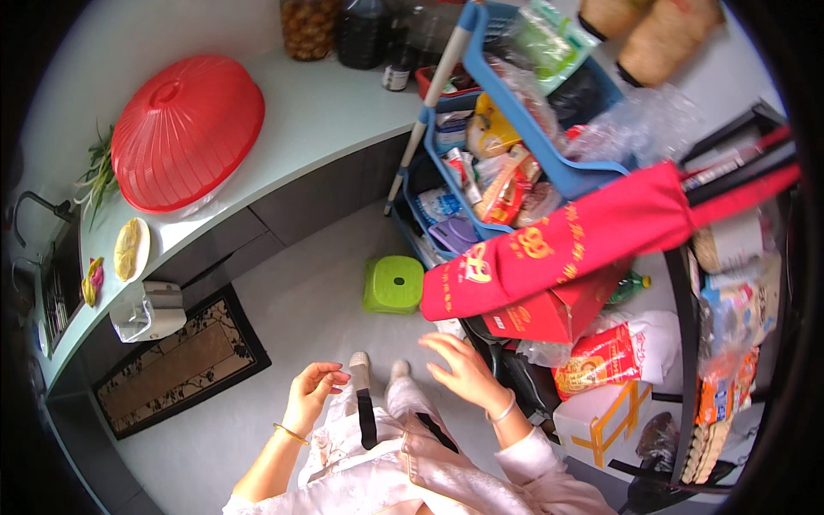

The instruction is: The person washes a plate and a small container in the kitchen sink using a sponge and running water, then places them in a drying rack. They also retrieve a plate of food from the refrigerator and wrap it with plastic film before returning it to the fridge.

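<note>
My left hand (313,391), a gold-coloured bangle at its wrist, hovers above my lap with its fingers loosely bent and nothing in them. Fingers spread, my empty right hand (468,374) wears a silver-coloured bangle. Closest to it is the lower end of a long red bag (560,241) with yellow writing, which slants over a red cardboard box (541,315). A green plastic stool (394,283) stands on the floor just beyond both hands.
Blue tiered baskets (553,161) hold packaged food. Along the left runs a counter (309,96) with a red mesh food cover (187,132), a white plate (138,254) and a sink (61,290). Below are a small bin (164,312) and a floor mat (187,364). A black rack (685,360) stands right.
</note>
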